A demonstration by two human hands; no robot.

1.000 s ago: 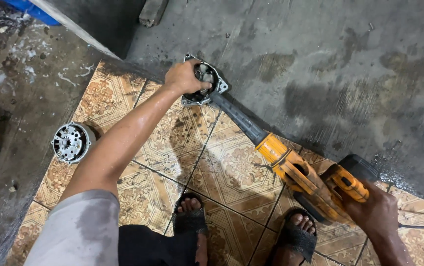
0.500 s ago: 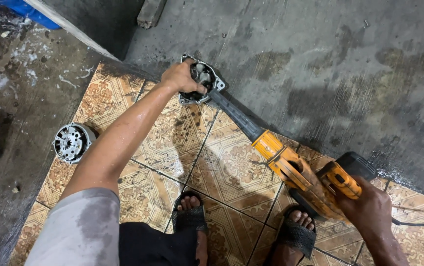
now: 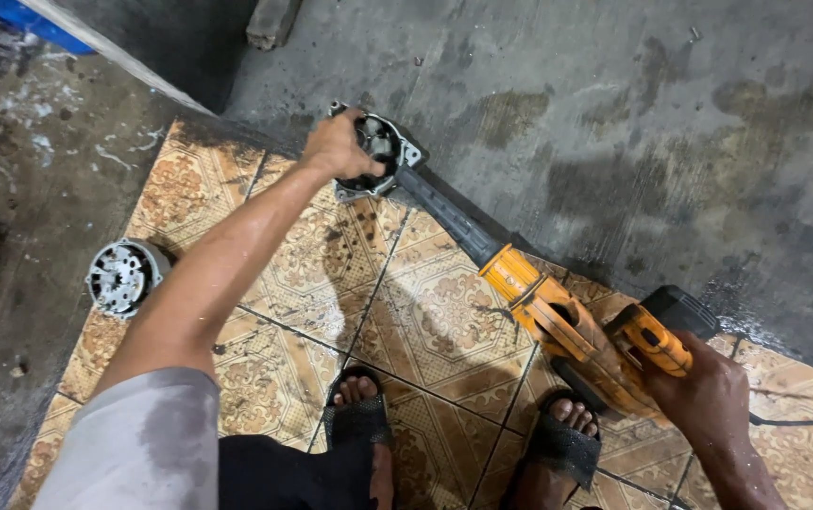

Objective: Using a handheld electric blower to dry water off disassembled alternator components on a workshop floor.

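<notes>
Left hand (image 3: 336, 146) clamped on the rim of a round metal housing (image 3: 378, 151), pinning it to the floor at the far edge of the patterned tiles (image 3: 425, 312). Right hand (image 3: 709, 397) wrapped round the grip of a yellow power tool (image 3: 576, 331), its long dark nose (image 3: 449, 217) reaching into the housing. Hands well apart, one at each end of the tool. Against the earlier frames, little changed: same hold on the housing, same grip on the tool, only a slight shift of the view, so, by judgement, steady driving at one spot. Second round metal part (image 3: 121, 276) lying untouched on the left edge of the tiles. Sandalled feet (image 3: 359, 416) planted below.
</notes>
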